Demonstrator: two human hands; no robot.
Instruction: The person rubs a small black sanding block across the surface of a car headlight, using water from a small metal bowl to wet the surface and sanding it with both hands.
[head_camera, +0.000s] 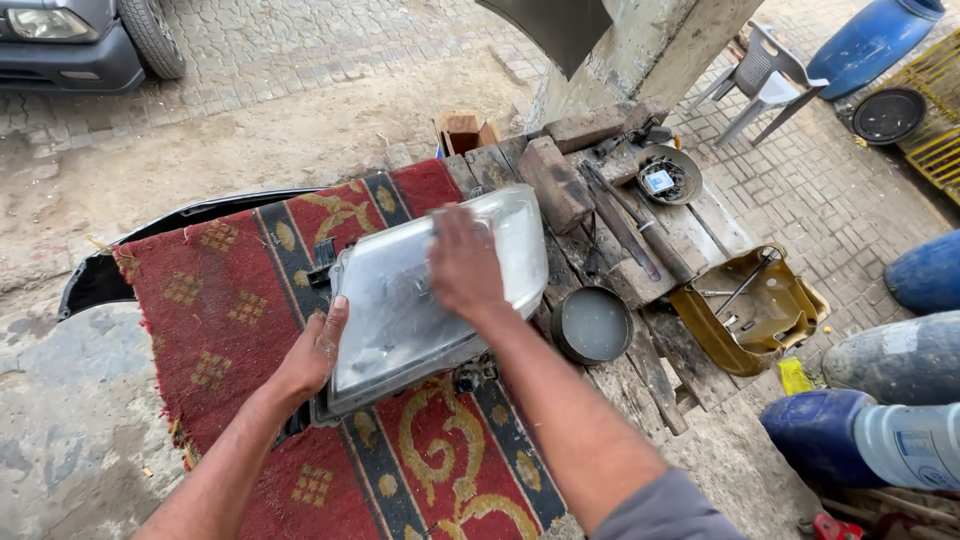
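An outdoor yard of grey paving blocks and bare dirt surrounds a rough wooden workbench (700, 225), with the front corner of a parked car (70, 40) at the upper left and a concrete pillar (650, 50) rising behind the bench. A red patterned rug (230, 300) with blue and gold bands is spread over the left part of the work surface, and a black bumper edge (180, 215) shows from under its far side. On the rug lies a car headlight (400, 300), tilted, its cloudy clear lens facing up and its black housing underneath. The left hand (318, 350) grips the headlight's near left edge, thumb on the lens rim and fingers curled underneath, clamped on it. The right hand (465, 265) lies palm-down on the upper middle of the lens, fingers together and pressed flat; whether anything is under the palm cannot be told. Just to the right of the headlight sits a small round metal bowl (593, 325) of greyish liquid. Farther back on the planks are a brick (555, 180), some long metal tools (630, 225) and a round tin (668, 175) of small parts. A cut yellow container (750, 310) holding tools sits at the bench's right side, with blue drums (870, 40) and a white plastic chair (760, 75) beyond.
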